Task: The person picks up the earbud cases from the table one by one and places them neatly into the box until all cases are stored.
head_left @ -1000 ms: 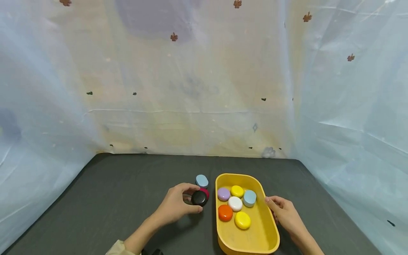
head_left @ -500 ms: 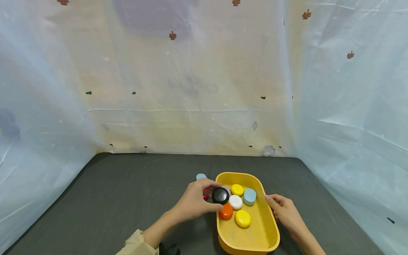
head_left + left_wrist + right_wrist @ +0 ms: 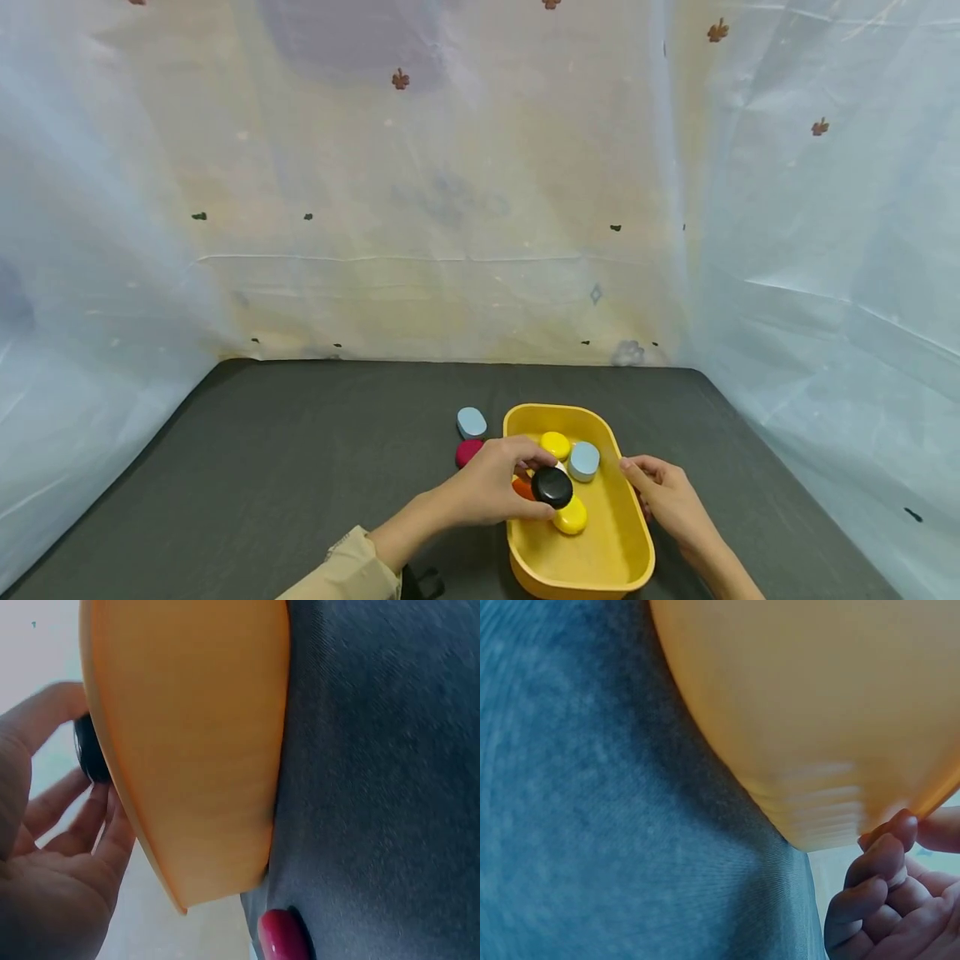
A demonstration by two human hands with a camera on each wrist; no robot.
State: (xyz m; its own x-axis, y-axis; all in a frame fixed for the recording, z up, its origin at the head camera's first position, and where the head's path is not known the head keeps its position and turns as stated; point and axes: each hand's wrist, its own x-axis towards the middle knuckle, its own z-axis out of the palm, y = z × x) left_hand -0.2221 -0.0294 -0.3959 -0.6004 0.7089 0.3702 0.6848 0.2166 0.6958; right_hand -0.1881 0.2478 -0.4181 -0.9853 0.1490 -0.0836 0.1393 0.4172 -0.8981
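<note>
My left hand [image 3: 495,482] pinches a glossy black disc [image 3: 552,487] between thumb and fingers, above the left half of the yellow tray [image 3: 637,550]. In the left wrist view the black disc [image 3: 91,750] shows just past the tray's rim. My right hand [image 3: 670,500] holds the tray's right rim, with the thumb on top and curled fingers against the outer wall [image 3: 817,750]. Inside the tray lie a yellow disc [image 3: 556,445], a light blue block [image 3: 583,461], another yellow disc [image 3: 572,517] and an orange disc [image 3: 522,488]; a white piece is mostly hidden behind the black disc.
On the dark cloth [image 3: 300,467] left of the tray sit a light blue block [image 3: 471,422] and a crimson piece [image 3: 468,452], the latter close to my left wrist. A pale plastic sheet [image 3: 450,208] hangs behind and on both sides.
My left hand has carried the black disc rightward from beside the crimson piece, across the tray's left rim, to above the tray. My right hand has stayed on the rim.
</note>
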